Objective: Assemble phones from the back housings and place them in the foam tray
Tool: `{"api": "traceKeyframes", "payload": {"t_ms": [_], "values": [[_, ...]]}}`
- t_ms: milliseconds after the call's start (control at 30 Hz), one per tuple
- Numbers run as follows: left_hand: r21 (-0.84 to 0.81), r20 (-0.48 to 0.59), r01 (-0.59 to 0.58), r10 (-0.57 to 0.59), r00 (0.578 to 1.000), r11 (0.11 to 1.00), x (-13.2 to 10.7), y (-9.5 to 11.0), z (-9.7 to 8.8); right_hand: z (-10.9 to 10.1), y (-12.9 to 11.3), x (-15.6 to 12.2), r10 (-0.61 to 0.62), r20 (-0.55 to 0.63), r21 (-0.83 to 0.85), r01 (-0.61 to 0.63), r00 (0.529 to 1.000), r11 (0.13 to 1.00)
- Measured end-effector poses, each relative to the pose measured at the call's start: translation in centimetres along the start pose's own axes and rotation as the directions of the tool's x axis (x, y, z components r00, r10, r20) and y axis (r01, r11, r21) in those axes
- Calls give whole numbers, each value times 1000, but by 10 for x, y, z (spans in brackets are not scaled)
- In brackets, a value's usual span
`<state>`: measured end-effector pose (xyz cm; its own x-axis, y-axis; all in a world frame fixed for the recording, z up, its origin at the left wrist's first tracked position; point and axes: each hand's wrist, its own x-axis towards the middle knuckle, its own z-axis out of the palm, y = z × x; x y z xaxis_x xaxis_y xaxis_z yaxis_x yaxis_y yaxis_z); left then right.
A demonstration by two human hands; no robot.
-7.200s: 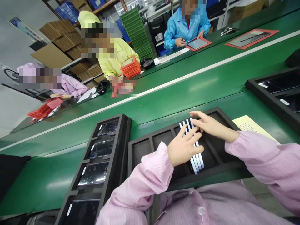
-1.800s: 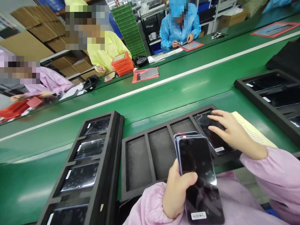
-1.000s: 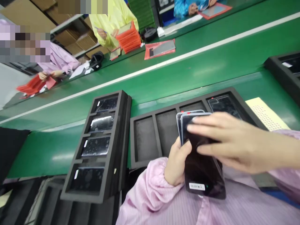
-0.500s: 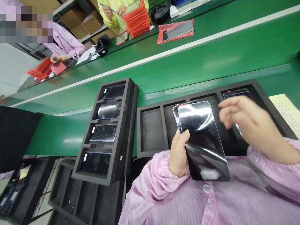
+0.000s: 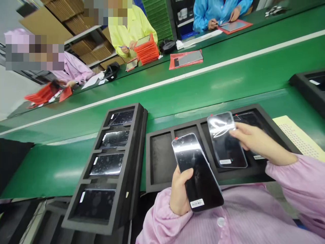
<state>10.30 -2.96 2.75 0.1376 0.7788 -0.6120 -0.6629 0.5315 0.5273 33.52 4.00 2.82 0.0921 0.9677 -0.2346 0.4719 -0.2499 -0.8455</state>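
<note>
My left hand [image 5: 180, 191] is closed on a dark phone screen [image 5: 199, 169] with a white label at its lower end and a red tab at its upper corner. My right hand [image 5: 259, 140] pinches the side of a second phone screen [image 5: 225, 140], tilted over a middle compartment of the black foam tray [image 5: 148, 166]. This one also has a white label at the bottom and glare on its film. In the tray's right compartment lies another dark screen [image 5: 250, 118], partly hidden behind my right hand. The tray's leftmost compartment holds nothing.
To the left stands a stack of foam trays [image 5: 120, 200], the top one filled with several screens. A yellow dotted sheet [image 5: 296, 132] lies right of my tray, and another foam tray [image 5: 304, 81] beyond it. Co-workers sit across the green bench [image 5: 177, 88] with red sleeves [image 5: 147, 52].
The two screens held together in my left hand are now apart: one stays in my left hand, one is in my right hand over the tray. The camera view has shifted.
</note>
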Motion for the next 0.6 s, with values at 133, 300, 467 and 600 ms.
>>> {"api": "traceKeyframes", "payload": {"t_ms": [133, 300, 467, 600], "values": [[149, 79, 1, -13, 997, 989, -6, -1, 11, 10, -1, -1, -362, -109, -366, 301, 926, 880], [338, 193, 21, -91, 977, 941, -10, -4, 20, 14, -45, -13, -742, -28, -283, 707, 669, 648], [307, 310, 28, -127, 942, 951, -11, -7, 19, 13, -62, -28, -925, 49, -352, 873, 377, 337], [195, 336, 20, -86, 938, 981, -14, -5, 18, 2, -59, -61, -926, 311, -294, 948, 215, 121]]}}
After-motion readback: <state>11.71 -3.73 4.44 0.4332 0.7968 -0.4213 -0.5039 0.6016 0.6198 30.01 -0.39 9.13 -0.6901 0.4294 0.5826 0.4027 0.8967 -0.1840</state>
